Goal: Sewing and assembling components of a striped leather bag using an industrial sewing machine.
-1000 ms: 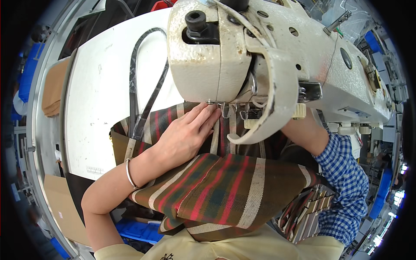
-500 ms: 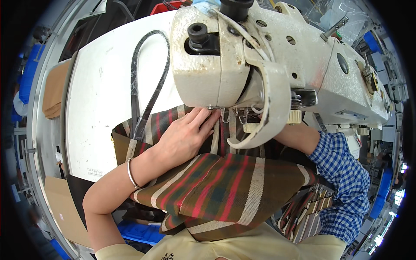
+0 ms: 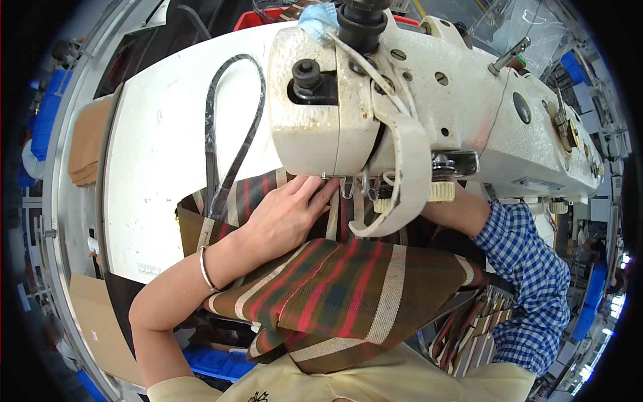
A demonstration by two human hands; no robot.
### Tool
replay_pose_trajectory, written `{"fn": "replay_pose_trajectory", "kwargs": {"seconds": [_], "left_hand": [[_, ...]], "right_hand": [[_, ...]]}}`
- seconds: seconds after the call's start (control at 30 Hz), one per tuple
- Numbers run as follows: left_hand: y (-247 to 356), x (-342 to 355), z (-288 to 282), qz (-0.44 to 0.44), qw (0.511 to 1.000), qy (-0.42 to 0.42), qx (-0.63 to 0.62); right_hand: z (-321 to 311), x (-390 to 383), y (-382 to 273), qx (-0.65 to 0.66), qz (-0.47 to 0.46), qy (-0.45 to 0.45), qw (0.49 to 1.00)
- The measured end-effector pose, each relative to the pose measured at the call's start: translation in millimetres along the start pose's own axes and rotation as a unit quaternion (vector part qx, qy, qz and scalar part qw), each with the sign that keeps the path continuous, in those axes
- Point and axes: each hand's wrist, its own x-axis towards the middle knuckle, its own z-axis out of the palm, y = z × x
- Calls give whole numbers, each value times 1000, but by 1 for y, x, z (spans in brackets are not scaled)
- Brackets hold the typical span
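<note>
A striped fabric piece (image 3: 321, 288) in brown, red, dark green and cream lies bunched under the sewing machine (image 3: 315, 134) and drapes toward my body. My left hand (image 3: 284, 211) rests flat on the cloth beside the presser area, fingers stretched out, their tips partly hidden under the machine head. A silver bangle (image 3: 206, 269) circles that wrist. A dark strap handle (image 3: 213, 134) loops from the fabric's left part across the table. My right forearm, in a blue checked sleeve (image 3: 522, 248), reaches behind the machine's curved white lever (image 3: 408, 181); the right hand itself is hidden there.
The white machine table (image 3: 154, 147) extends to the left. Brown flat pieces (image 3: 89, 141) are stacked beyond its left edge, with a cardboard box (image 3: 100, 321) below. A blue bin (image 3: 218, 362) sits under the table edge. More striped pieces (image 3: 475, 328) hang at my right.
The machine sits slightly lower in the picture as the view has shifted. My left hand stays flat on the fabric, with almost no movement against it.
</note>
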Motion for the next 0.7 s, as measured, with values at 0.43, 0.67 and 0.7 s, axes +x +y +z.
{"fn": "replay_pose_trajectory", "kwargs": {"seconds": [0.43,0.67,0.7], "left_hand": [[37,-21,-79,0,964,-126,-232],[124,-62,-90,25,992,-94,-78],[130,-70,-86,5,982,-160,-102]], "right_hand": [[-75,-41,-110,194,-68,-201,958],[-19,-77,-163,-28,-235,-149,960],[-5,-97,-163,7,-219,-159,963]]}}
